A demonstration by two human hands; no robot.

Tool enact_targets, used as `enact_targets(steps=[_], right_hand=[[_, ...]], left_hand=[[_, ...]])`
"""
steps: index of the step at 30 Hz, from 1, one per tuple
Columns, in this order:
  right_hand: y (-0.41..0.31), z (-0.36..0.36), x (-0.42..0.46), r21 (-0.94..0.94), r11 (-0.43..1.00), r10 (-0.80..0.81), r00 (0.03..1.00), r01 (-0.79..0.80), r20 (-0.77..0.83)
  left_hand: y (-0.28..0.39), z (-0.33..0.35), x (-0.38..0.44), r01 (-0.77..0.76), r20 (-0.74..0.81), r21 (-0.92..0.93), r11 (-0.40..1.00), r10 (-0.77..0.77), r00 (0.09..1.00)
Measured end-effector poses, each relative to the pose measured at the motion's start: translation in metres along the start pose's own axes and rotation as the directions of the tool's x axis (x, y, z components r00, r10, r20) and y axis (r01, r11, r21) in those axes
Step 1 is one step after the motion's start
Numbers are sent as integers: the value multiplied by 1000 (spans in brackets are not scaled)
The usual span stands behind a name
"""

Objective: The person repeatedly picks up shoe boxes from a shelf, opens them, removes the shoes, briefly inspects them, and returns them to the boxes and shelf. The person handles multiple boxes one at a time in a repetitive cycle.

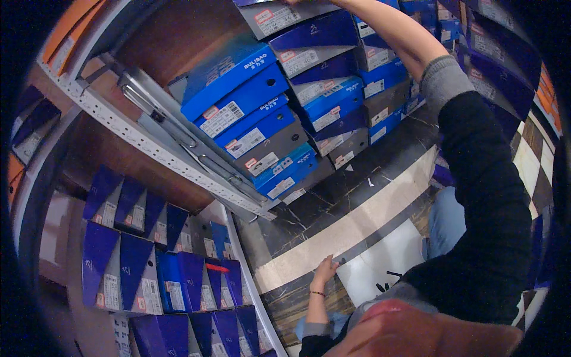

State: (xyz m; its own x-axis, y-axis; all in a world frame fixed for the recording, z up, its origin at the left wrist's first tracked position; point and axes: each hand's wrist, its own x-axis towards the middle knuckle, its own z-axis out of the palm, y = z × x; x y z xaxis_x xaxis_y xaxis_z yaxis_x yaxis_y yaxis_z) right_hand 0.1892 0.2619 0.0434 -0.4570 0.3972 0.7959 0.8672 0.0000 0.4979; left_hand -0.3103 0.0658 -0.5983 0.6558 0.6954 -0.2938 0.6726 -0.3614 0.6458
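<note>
My right arm stretches up to the top edge of the view. Only a sliver of my right hand [308, 2] shows there, at a grey and purple shoebox [279, 20] on top of a stack; its fingers are mostly cut off. Low in the middle, my left hand [328, 269] hangs over the floor with fingers apart and nothing visible in it. A bracelet [318, 293] circles that wrist. Below the raised arm, blue shoeboxes [241, 89] and grey and purple ones [314, 44] stand in uneven stacks, with labels on their ends.
A perforated metal shelf beam [147, 147] crosses the left side. Beneath it, purple and grey shoeboxes [102, 263] fill a lower shelf. Long metal parts [178, 134] lie beside the blue stack. A white board [379, 259] with small black items lies on the patterned floor [321, 201]. More boxes [490, 58] stand at right.
</note>
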Motion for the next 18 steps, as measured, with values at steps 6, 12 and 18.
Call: enact_targets(steps=[6, 12, 18], right_hand=[[-5, -13, 26, 30, 1000, 8, 964, 0, -267], [-55, -37, 59, 84, 993, -39, 913, 80, -407], [-133, -32, 75, 197, 957, -114, 898, 215, -425]], left_hand=[[4, -7, -5, 73, 31, 8, 997, -73, 997], [-6, -4, -9, 47, -28, 51, 998, -46, 999], [12, -12, -12, -14, -102, 25, 1000, 17, 995]])
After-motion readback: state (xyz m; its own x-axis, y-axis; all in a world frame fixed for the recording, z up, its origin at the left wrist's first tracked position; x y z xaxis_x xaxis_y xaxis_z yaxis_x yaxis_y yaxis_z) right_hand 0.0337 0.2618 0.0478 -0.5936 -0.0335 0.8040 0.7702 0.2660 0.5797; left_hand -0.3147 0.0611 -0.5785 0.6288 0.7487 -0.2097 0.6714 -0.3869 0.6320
